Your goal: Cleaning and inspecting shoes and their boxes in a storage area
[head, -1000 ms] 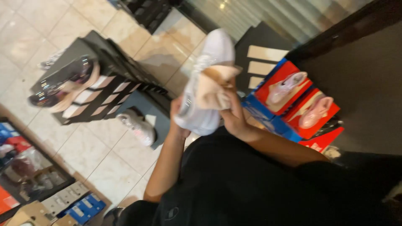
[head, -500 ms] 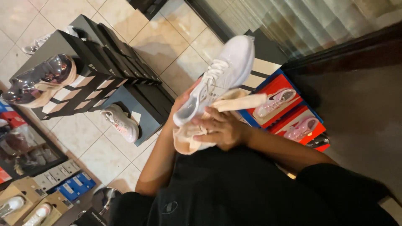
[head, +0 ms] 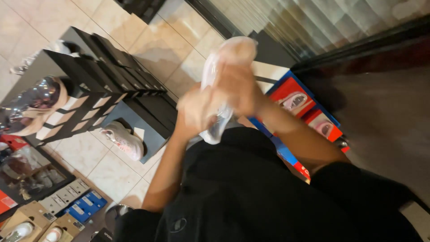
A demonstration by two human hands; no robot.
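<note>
I hold a white sneaker (head: 215, 67) upright in front of my chest, blurred by motion. My left hand (head: 195, 110) grips its lower part near the heel. My right hand (head: 239, 87) is closed over its middle and covers most of the upper. The toe end points up and away from me. A piece of beige paper seen earlier is hidden or gone from view. My black shirt fills the lower part of the head view.
Red and blue shoeboxes (head: 295, 101) with pale sneakers lie open on the right. A stack of black boxes (head: 107, 80) stands at left, a white-pink sneaker (head: 123, 141) beside it. More boxes (head: 67, 206) sit at bottom left on a tiled floor.
The sneaker has turned from slanted to nearly upright. My right hand has slid up over its middle. The beige paper is out of sight now.
</note>
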